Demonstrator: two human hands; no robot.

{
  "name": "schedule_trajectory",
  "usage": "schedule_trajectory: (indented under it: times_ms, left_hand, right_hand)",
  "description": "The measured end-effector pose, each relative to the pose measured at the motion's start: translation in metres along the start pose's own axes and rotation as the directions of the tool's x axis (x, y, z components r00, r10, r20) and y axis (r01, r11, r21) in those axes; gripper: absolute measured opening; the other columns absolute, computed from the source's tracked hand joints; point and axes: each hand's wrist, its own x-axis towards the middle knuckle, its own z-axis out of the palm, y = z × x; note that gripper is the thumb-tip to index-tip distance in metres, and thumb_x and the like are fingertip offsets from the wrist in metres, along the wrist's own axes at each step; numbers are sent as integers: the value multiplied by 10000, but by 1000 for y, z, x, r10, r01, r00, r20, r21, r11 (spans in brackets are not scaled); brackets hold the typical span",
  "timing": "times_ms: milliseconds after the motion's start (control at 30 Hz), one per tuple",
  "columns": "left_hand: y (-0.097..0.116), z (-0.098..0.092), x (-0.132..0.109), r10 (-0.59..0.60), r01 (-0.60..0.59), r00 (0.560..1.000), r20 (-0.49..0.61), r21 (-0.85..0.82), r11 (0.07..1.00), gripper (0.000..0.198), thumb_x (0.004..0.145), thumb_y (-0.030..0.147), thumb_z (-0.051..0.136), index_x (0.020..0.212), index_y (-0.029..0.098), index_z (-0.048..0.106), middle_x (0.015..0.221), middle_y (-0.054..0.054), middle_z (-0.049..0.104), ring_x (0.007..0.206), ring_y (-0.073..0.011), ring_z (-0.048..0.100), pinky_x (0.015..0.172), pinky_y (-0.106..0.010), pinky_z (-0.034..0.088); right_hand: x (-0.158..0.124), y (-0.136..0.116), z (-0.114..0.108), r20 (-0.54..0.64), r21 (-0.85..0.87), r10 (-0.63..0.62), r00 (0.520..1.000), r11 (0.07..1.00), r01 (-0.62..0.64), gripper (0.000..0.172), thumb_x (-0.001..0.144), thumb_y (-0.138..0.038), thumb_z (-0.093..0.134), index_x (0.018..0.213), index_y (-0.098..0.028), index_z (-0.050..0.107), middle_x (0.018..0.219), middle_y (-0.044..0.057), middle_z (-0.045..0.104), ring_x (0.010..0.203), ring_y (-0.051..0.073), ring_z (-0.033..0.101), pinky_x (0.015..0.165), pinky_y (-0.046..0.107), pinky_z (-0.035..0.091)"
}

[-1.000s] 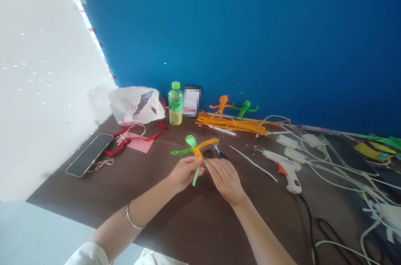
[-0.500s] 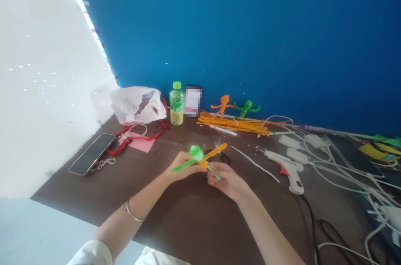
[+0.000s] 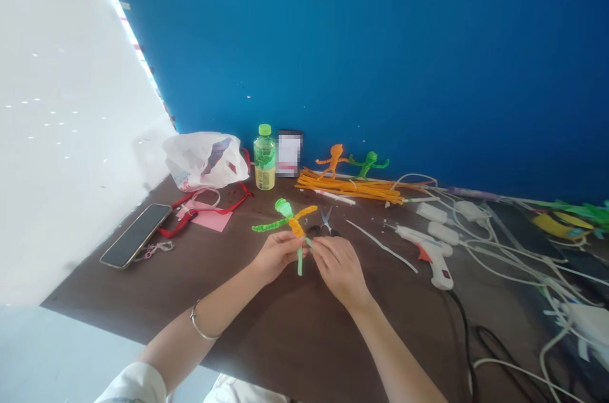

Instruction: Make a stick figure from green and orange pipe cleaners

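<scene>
Both hands hold a small pipe-cleaner figure [image 3: 295, 226] above the table. Its head is pale green, one arm is green, and the other arm and the body are orange. My left hand [image 3: 278, 257] pinches the lower body, where a pale green leg hangs down. With closed fingers my right hand [image 3: 337, 263] grips the other pale green leg, whose end is partly hidden. Just behind the hands lie scissors [image 3: 326, 218] with black handles. Farther back, an orange figure [image 3: 336, 158] and a green figure [image 3: 370, 165] stand by a bundle of orange pipe cleaners [image 3: 366, 188].
A glue gun [image 3: 431, 254] and tangled white cables [image 3: 504, 251] occupy the right side. On the left are a phone [image 3: 136, 235], a pink paper [image 3: 214, 220] and a white plastic bag [image 3: 202, 158]. A green-capped bottle [image 3: 264, 158] stands before the blue wall [image 3: 361, 41].
The figure has tilted more upright, and its body now shows above my fingers. My right hand has turned over, palm down, onto one leg. The view has shifted slightly.
</scene>
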Motion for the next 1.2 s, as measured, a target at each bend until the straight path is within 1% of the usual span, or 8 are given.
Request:
schedule_trajectory:
  times_ms: [267, 367, 533, 633, 767, 867, 1000, 1200]
  left_hand:
    - [-2, -1, 0, 58, -68, 997, 53, 200, 978, 271, 573, 287, 736, 758, 102, 662, 713, -44, 641, 596, -106, 581, 657, -265, 468]
    - [2, -4, 1, 119, -137, 990, 71, 359, 923, 280, 583, 313, 719, 778, 120, 664, 745, -50, 655, 634, -128, 594, 666, -271, 470]
    - [6, -5, -2, 118, -188, 980, 163, 527, 829, 231, 596, 316, 705, 714, 122, 665, 669, -48, 643, 622, -136, 587, 630, -250, 460]
    - [3, -1, -2, 135, -164, 985, 105, 362, 917, 249, 613, 322, 699, 738, 113, 651, 673, -39, 624, 565, -103, 558, 608, -244, 452]
    - [-1, 1, 0, 74, -73, 997, 1, 156, 985, 272, 587, 323, 724, 710, 99, 630, 638, -28, 598, 536, -86, 543, 589, -232, 437]
    - [1, 1, 0, 55, -54, 999, 3, 142, 988, 270, 577, 320, 731, 684, 96, 626, 616, -23, 585, 529, -78, 531, 581, -222, 424]
    - [5, 1, -1, 87, -100, 994, 66, 242, 965, 264, 610, 339, 703, 706, 103, 634, 602, -12, 566, 527, -74, 512, 571, -219, 413]
    - [13, 1, -4, 197, -237, 971, 133, 503, 831, 235, 639, 350, 671, 717, 130, 642, 607, -11, 577, 548, -90, 512, 536, -205, 395]
  right_hand:
    - [-2, -10, 5, -45, 301, 276, 960, 920, -251, 149, 820, -168, 474, 884, -198, 605, 795, 73, 652, 719, 182, 594, 661, 334, 475]
    - [3, -13, 5, 200, 635, 632, 749, 499, -590, 122, 801, -284, 509, 837, -187, 575, 681, 48, 622, 563, 147, 559, 532, 293, 467]
    - [9, -12, 7, 642, 717, 529, 555, -158, -679, 162, 731, -318, 589, 752, -172, 523, 550, -6, 539, 429, 95, 467, 430, 247, 402]
    - [7, -12, 6, 467, 696, 675, 572, 118, -708, 175, 741, -342, 582, 807, -181, 566, 582, 2, 576, 478, 120, 522, 479, 266, 436]
    - [2, -9, 4, 114, 427, 514, 850, 747, -509, 160, 757, -298, 575, 865, -205, 648, 781, 50, 648, 679, 173, 604, 632, 292, 481]
    - [1, -5, 4, 68, 301, 300, 952, 903, -306, 188, 813, -233, 498, 921, -226, 651, 753, 47, 622, 688, 162, 581, 669, 295, 466]
    - [6, -4, 2, 130, 421, 450, 884, 782, -460, 188, 823, -278, 477, 779, -201, 643, 780, 65, 600, 734, 181, 563, 680, 315, 449]
    - [11, -9, -1, 660, 714, 350, 665, -15, -700, 286, 801, -391, 487, 654, -154, 549, 600, 24, 514, 490, 104, 435, 469, 266, 397]
